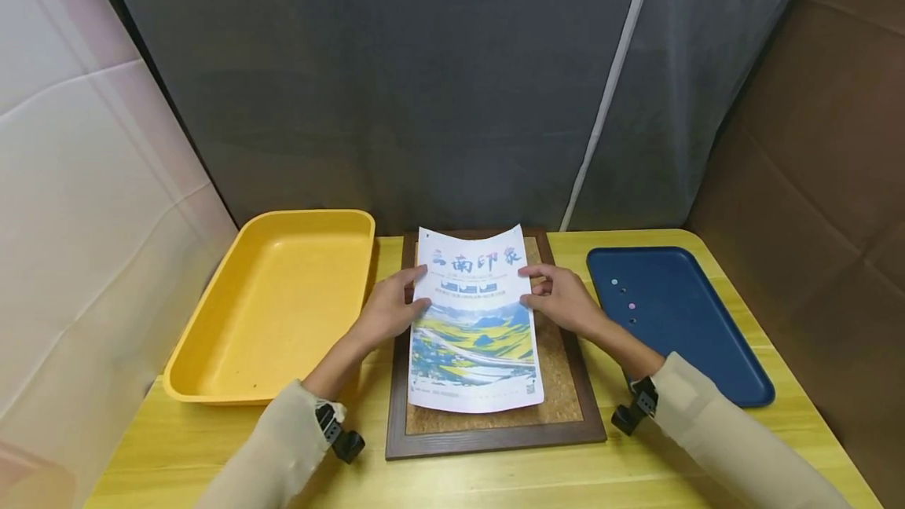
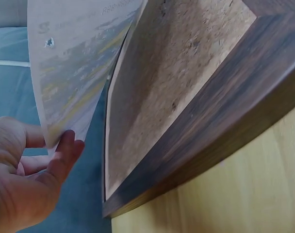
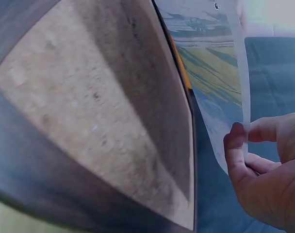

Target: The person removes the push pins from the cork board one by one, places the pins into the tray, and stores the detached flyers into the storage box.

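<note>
Both hands hold a printed paper poster point(image 1: 470, 320) by its two side edges, above a cork board point(image 1: 558, 383) in a dark wooden frame point(image 1: 495, 444). Large Chinese characters run across the poster's top, with a green, yellow and blue landscape below. My left hand point(image 1: 385, 309) pinches the left edge between thumb and fingers; my right hand point(image 1: 566, 303) pinches the right edge. In the left wrist view the sheet point(image 2: 74, 73) stands apart from the cork point(image 2: 172, 82). The right wrist view likewise shows a gap between paper point(image 3: 210, 73) and cork point(image 3: 89, 107).
A deep yellow tray point(image 1: 276, 305) sits at the left of the wooden table point(image 1: 495, 485). On the right lies a shallow blue tray point(image 1: 693, 328) with several tiny round pieces point(image 1: 632, 306) near its left side. Grey cloth point(image 1: 389, 85) hangs behind the table.
</note>
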`<state>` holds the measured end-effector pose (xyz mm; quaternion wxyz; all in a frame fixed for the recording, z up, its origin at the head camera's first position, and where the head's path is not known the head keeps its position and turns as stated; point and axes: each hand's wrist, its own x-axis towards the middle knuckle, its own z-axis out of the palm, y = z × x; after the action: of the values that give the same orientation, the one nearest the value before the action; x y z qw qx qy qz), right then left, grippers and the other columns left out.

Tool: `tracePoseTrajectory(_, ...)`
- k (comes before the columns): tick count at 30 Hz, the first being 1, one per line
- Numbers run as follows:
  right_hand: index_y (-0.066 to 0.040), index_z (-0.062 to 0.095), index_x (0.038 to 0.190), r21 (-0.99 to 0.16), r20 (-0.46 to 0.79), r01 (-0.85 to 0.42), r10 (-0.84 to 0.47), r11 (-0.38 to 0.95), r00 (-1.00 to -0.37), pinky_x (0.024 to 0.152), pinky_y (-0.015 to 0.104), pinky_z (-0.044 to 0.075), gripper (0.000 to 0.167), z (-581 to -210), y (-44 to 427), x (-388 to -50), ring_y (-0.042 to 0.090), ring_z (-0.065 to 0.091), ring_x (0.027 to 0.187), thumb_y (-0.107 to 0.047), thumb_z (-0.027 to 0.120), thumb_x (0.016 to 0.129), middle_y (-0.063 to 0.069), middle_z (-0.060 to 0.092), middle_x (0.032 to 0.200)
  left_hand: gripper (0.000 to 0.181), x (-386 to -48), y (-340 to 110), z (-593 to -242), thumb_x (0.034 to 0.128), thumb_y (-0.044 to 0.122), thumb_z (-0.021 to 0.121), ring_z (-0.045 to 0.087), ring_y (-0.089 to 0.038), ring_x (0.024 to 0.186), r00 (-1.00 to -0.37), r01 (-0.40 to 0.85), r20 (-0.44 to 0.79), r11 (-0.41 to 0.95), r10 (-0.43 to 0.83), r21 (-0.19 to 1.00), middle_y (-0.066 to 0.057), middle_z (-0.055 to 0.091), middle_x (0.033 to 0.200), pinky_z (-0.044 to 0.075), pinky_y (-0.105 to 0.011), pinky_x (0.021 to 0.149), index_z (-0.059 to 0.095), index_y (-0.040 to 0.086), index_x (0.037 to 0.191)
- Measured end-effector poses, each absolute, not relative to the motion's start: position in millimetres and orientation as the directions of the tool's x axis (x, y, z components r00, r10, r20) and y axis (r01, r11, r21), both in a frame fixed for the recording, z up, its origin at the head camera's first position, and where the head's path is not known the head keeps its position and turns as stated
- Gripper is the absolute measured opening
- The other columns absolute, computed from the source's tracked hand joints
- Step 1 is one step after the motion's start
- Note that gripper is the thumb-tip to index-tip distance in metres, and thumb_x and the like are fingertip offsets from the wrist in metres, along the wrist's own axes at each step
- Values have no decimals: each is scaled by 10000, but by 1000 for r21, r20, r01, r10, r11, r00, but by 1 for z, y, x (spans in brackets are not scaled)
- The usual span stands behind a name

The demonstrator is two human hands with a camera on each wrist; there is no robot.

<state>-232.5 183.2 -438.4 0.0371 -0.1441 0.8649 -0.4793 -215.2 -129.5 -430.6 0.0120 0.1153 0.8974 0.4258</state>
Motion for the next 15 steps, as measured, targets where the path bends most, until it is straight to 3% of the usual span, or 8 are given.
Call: tracePoseTrajectory(15, 25, 668, 1359, -883, 143, -268, -323, 385, -936, 514, 255, 329, 426, -414, 145, -235, 162, 496, 603, -46, 746, 947, 125, 689, 799, 651, -213, -162, -399, 987, 33, 719, 691, -443, 1176, -979, 191, 85, 677, 187, 711, -282, 546, 1516, 636, -439, 873, 451, -40, 1576)
